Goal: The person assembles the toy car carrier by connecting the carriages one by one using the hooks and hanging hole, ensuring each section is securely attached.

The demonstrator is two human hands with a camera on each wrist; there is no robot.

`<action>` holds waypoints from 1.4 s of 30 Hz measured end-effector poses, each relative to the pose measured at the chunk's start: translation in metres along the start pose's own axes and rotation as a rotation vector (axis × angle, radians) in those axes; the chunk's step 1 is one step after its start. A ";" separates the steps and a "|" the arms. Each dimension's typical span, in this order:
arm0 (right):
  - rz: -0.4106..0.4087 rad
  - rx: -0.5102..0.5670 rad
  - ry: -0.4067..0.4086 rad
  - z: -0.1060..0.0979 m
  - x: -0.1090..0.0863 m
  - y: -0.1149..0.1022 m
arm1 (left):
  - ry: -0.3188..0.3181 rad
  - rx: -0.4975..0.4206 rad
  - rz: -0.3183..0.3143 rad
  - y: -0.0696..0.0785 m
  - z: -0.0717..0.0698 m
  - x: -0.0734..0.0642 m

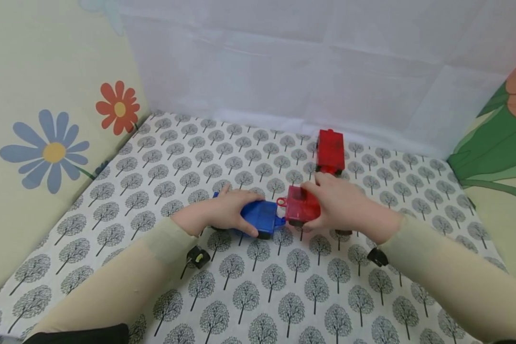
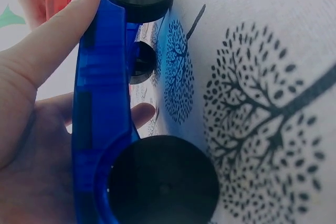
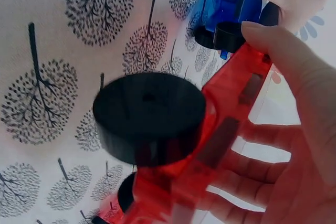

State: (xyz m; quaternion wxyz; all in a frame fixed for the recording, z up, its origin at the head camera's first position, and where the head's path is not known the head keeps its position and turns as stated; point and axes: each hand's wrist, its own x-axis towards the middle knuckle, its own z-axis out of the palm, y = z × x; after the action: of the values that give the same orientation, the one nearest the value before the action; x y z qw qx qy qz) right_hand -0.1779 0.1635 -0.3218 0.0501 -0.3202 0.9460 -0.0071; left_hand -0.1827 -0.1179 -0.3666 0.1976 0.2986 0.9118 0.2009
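Observation:
In the head view my left hand (image 1: pixel 223 210) grips a translucent blue toy car (image 1: pixel 261 216) from above, thumb along its near side. The left wrist view shows the blue body between thumb and fingers, its black wheels (image 2: pixel 163 182) close over the cloth. To the right, my right hand (image 1: pixel 341 203) holds a translucent red toy car (image 1: pixel 298 206) across its body, fingers over the far side. A red ring (image 1: pixel 281 202) sticks out of the red car's left end, beside a small blue hitch (image 1: pixel 280 221) on the blue car; the two ends almost meet.
Behind my right hand stands a second red toy vehicle (image 1: pixel 331 149), close to the white back sheet (image 1: pixel 275 71). A white cloth with a tree print (image 1: pixel 258 286) covers the table. Flower-patterned panels (image 1: pixel 34 229) flank it on both sides.

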 end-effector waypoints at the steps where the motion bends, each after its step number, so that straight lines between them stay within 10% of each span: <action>1: -0.004 0.009 0.000 0.000 -0.002 0.000 | 0.000 0.000 -0.001 0.000 0.000 0.000; 42: -0.052 0.096 -0.044 0.034 -0.018 0.000 | -0.016 -0.005 -0.013 0.001 -0.001 0.000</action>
State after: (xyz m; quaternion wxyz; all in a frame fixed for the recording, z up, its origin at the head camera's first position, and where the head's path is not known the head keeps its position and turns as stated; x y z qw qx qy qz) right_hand -0.1603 0.1751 -0.3537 0.0859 -0.3420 0.9346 -0.0470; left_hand -0.1831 -0.1173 -0.3658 0.2072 0.2936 0.9116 0.1994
